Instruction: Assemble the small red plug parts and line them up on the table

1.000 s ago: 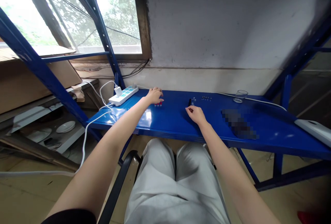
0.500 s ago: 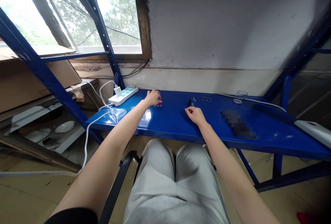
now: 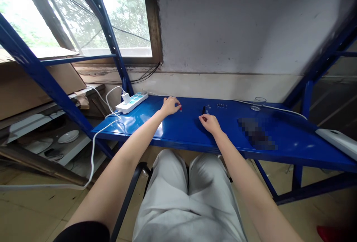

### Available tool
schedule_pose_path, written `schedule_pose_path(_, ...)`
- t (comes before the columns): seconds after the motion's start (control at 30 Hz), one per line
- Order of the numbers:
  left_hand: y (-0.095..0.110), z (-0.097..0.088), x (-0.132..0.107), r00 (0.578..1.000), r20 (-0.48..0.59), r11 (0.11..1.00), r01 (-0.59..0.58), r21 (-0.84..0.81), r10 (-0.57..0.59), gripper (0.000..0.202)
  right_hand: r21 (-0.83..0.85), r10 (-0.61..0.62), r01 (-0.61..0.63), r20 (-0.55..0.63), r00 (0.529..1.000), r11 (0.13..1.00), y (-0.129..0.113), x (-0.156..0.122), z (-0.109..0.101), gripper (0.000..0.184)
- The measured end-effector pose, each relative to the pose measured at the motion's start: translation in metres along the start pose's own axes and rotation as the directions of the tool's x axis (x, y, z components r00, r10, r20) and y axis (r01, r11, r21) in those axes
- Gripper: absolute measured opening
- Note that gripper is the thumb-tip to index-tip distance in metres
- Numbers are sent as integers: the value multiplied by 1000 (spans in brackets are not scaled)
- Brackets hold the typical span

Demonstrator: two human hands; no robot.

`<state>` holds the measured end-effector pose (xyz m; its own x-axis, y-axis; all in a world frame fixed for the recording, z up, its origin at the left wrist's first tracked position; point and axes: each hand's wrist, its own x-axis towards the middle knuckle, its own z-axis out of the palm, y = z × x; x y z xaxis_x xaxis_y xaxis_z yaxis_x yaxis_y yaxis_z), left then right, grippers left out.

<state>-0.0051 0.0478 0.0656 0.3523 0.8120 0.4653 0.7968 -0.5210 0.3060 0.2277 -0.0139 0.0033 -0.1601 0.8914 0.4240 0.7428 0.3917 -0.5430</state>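
Note:
My left hand (image 3: 169,106) is over the left half of the blue table, its thumb and fingers closed on a small red piece (image 3: 180,108) with a pale lower end. The back of this hand hides whatever lies beneath it. Further right, my right hand (image 3: 211,123) has its fingertips pinched together just in front of a small black piece (image 3: 203,110); what they hold, if anything, is too small to make out. Tiny clear pieces (image 3: 208,107) lie beside the black one. Several more small shiny pieces (image 3: 222,106) sit in a row behind and to the right.
A white power strip (image 3: 132,102) with a plug and cable stands at the table's left end. Towards the right are a clear glass (image 3: 258,103), a blurred-out dark object (image 3: 256,134) and a white device (image 3: 338,141). Blue posts (image 3: 306,100) rise at both ends.
My left hand has shifted right, and a red piece now shows at its fingertips. The several red pieces seen under it before no longer show. My right hand has stayed nearly still.

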Motion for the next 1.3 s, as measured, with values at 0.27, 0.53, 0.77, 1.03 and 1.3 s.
schedule_pose_path(0.27,45,45,-17,927,0,464,187,-866,-375,15,1,-85,86,-138,987,996,-2,1,2,34)
schedule_pose_path(0.53,53,65,-45,903,99,190,193,-963,-418,22,45,-96,106,-190,977,993,-6,0,4,34)
schedule_pose_path(0.77,55,63,-52,946,186,191,241,-952,-267,30,89,-35,46,-120,992,995,-12,-3,4,37)
schedule_pose_path(1.03,51,69,-51,961,170,208,216,-954,-218,31,66,-73,80,-112,991,995,-13,-3,5,34)
schedule_pose_path(1.3,52,68,-51,957,166,229,222,-948,-239,28,45,-103,110,-137,985,993,-14,-2,5,32)
